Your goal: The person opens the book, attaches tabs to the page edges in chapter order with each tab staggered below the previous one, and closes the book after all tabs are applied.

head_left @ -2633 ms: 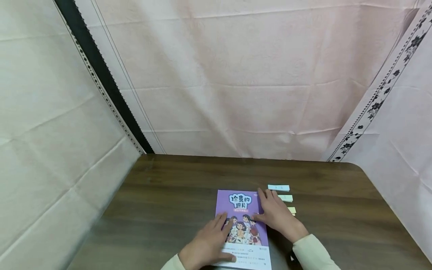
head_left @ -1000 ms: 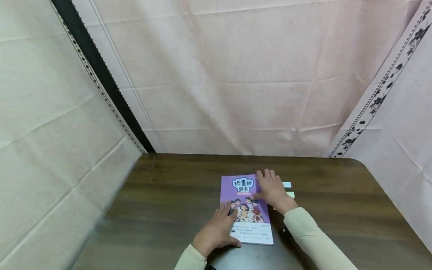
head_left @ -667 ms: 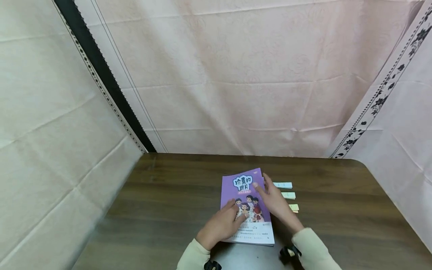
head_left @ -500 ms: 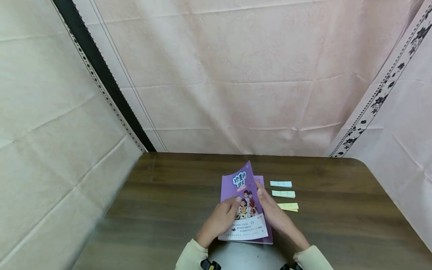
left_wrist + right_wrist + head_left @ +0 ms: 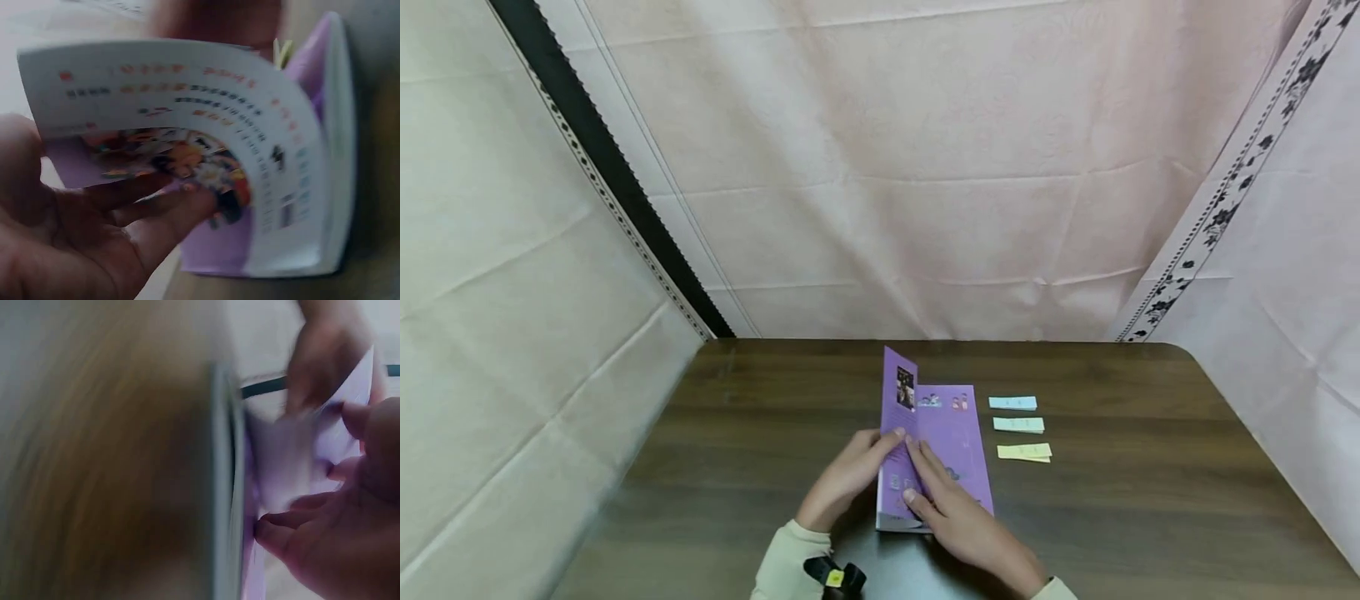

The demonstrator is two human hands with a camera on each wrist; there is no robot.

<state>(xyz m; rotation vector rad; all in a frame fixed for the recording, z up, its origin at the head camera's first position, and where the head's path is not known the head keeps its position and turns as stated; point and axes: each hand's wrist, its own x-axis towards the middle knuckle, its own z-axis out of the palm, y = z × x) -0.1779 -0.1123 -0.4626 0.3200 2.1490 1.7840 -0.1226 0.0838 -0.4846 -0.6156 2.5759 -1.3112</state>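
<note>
Book (image 5: 964, 442) with front cover (image 5: 891, 408) raised
Left hand (image 5: 847, 475) pinches the cover; right hand (image 5: 961, 518), fingers extended, touches the book's inside. Paper strips (image 5: 1018, 425) lie to the right.

I saw smooth paper in the book (image 5: 951, 458), its cover (image 5: 181, 111) perhaps glossy, though the wrist feeds were blurred. The table (image 5: 760, 467) looked like smooth wood, faintly shiny; towards its right edge lay matt paper strips (image 5: 1018, 425); beyond its far edge, creased cloth (image 5: 925, 208).

Purple book (image 5: 966, 437), open, front cover (image 5: 892, 400) raised and bent, on wooden table (image 5: 775, 450)
</note>
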